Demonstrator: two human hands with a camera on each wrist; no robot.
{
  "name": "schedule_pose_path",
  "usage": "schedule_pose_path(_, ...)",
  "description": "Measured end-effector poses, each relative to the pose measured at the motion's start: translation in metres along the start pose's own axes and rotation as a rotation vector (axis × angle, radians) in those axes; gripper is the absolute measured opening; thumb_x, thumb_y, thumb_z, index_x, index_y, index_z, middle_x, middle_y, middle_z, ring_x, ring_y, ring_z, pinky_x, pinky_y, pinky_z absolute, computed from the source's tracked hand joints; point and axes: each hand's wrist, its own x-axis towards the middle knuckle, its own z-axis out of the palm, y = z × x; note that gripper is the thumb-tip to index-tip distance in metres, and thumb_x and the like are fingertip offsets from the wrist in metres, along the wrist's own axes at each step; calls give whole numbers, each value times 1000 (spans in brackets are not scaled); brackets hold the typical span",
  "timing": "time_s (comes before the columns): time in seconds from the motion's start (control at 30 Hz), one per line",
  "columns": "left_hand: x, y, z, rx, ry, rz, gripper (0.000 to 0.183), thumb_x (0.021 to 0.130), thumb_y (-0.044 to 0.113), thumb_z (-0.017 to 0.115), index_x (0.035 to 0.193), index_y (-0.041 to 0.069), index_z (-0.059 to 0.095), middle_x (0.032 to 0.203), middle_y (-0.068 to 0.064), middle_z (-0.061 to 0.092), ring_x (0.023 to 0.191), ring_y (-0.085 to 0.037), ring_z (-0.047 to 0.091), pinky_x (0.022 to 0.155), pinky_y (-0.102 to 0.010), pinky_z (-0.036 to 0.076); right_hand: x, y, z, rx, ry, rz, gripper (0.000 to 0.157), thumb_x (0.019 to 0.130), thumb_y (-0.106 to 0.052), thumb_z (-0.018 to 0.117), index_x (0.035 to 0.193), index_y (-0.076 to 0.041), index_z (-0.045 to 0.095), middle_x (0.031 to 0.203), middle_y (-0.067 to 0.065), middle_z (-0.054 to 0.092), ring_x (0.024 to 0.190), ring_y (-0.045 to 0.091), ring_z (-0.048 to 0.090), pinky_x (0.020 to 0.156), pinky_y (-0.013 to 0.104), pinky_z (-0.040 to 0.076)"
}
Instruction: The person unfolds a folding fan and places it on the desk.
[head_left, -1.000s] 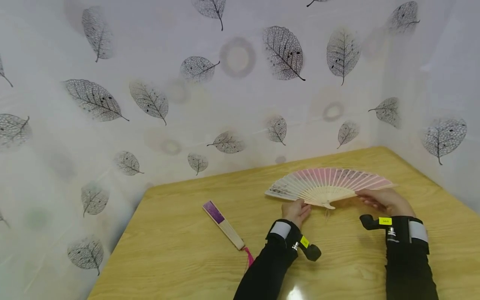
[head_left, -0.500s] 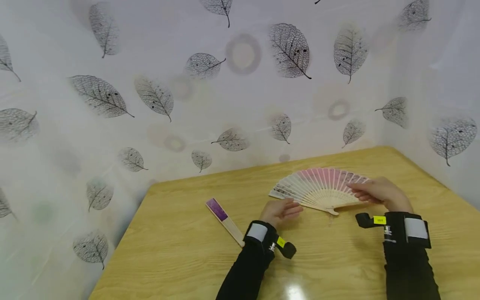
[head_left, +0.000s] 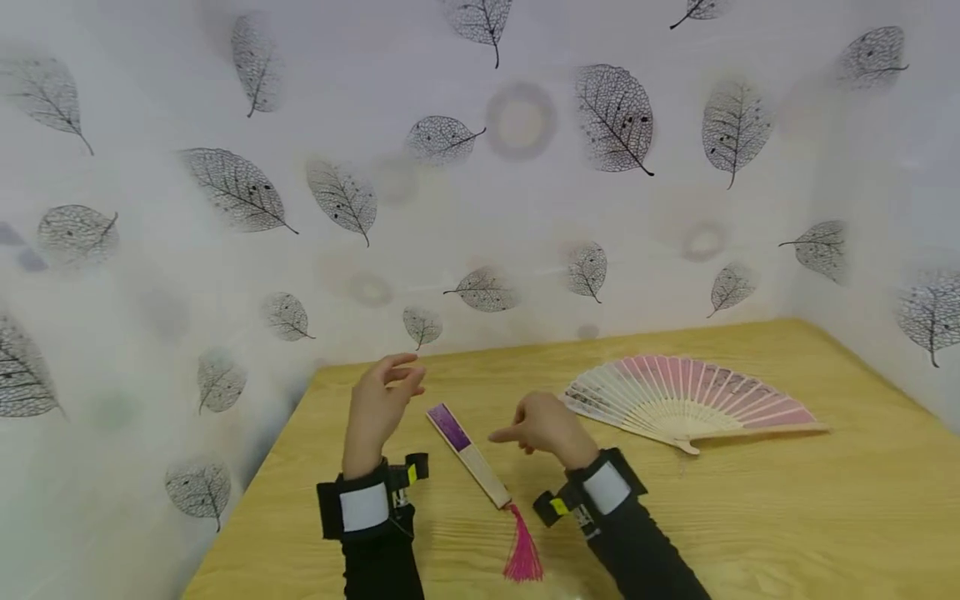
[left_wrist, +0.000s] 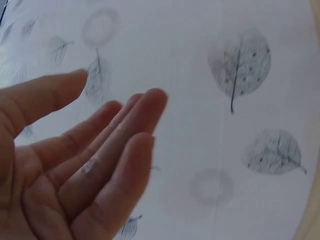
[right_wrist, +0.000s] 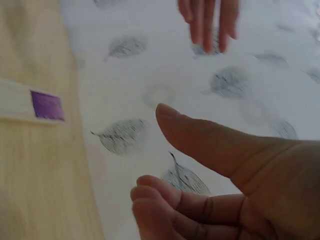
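Note:
A folded hand fan (head_left: 471, 457) with a purple end, pale wooden ribs and a pink tassel (head_left: 522, 550) lies on the table between my hands. My left hand (head_left: 378, 408) hovers to its left, holding nothing; in the left wrist view its fingers (left_wrist: 120, 155) are loosely bent. To the right of the folded fan is my right hand (head_left: 547, 427), apart from it, thumb extended and nothing in its grasp. Behind it on the right, a pink and white hand fan (head_left: 690, 400) lies spread on the table. In the right wrist view the folded fan's purple end (right_wrist: 47, 105) shows at left.
The wood-grain table (head_left: 750, 517) meets a pale wall covering (head_left: 525, 208) printed with dark leaf shapes at the back and sides. Both forearms wear black sleeves and wrist cameras.
Both hands have left the spread pink and white fan and moved left. The left hand has crossed to the folded fan's far left side. Both fans stay on the table.

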Motion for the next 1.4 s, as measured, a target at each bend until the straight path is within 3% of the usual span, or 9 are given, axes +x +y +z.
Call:
schedule_pose_path(0.1, -6, -2, -8, 17, 22, -13, 39, 86, 31, 56, 119, 11, 55, 105, -17, 65, 78, -16, 64, 76, -43, 52, 1, -8, 28, -103, 6, 9, 44, 66, -47, 71, 48, -9, 55, 42, -2, 49, 40, 13, 46, 35, 21, 27)
schedule_pose_path(0.2, -9, 0, -9, -42, 82, -19, 38, 84, 33, 58, 116, 13, 57, 103, -15, 66, 77, -15, 64, 75, -41, 52, -1, -8, 45, -217, 9, 52, 49, 61, -48, 73, 46, -13, 44, 43, -6, 37, 40, 9, 36, 35, 21, 22)
schedule_pose_path(0.43, -8, 9, -7, -104, 134, 48, 38, 82, 37, 59, 111, 12, 61, 98, -13, 67, 73, -13, 63, 75, -40, 53, -3, -8, 60, -366, -94, 53, 45, 58, -45, 76, 51, -13, 46, 54, -4, 39, 50, 10, 36, 43, 27, 33)
schedule_pose_path(0.7, -8, 15, -6, -103, 87, 75, 34, 83, 32, 60, 110, 11, 61, 96, -13, 68, 73, -15, 64, 75, -42, 52, 10, -3, 66, -312, -182, 37, 41, 65, -38, 72, 49, -14, 44, 53, -3, 38, 48, 11, 35, 40, 25, 26)
schedule_pose_path(0.9, -7, 13, -1, -40, 49, 86, 32, 84, 31, 58, 110, 11, 61, 94, -12, 68, 71, -13, 63, 70, -41, 53, 25, 4, 72, -183, -174, 7, 33, 73, -32, 65, 52, -9, 52, 53, -2, 43, 48, 12, 37, 42, 24, 29)
schedule_pose_path(1.0, -7, 13, 8, -9, -6, 70, 30, 85, 31, 57, 108, 11, 63, 92, -10, 68, 69, -13, 62, 68, -38, 53, 29, 8, 57, -41, -159, 3, 38, 76, -31, 60, 46, -9, 51, 46, -4, 40, 43, 11, 33, 42, 23, 26)
schedule_pose_path(1.13, -7, 14, 24, 57, -118, 40, 36, 87, 37, 52, 103, 8, 65, 89, -9, 68, 68, -12, 62, 71, -39, 52, 18, -5, 18, 144, -107, -43, 35, 79, -29, 57, 49, -12, 49, 45, -4, 42, 42, 11, 31, 42, 23, 24)
schedule_pose_path(1.23, -7, 19, 35, 36, -217, 30, 47, 89, 45, 44, 101, 5, 66, 89, -11, 68, 67, -12, 62, 70, -40, 52, 0, -23, -8, 169, -13, -102, 29, 80, -29, 58, 58, -12, 50, 51, -3, 45, 44, 12, 34, 42, 24, 25)
schedule_pose_path(1.4, -6, 27, 45, -158, -319, 56, 43, 88, 41, 48, 94, 2, 65, 82, -14, 64, 69, -17, 61, 67, -34, 55, -24, -47, -28, 99, 90, -155, 31, 80, -31, 60, 59, -10, 48, 50, -2, 38, 43, 13, 34, 41, 24, 23)
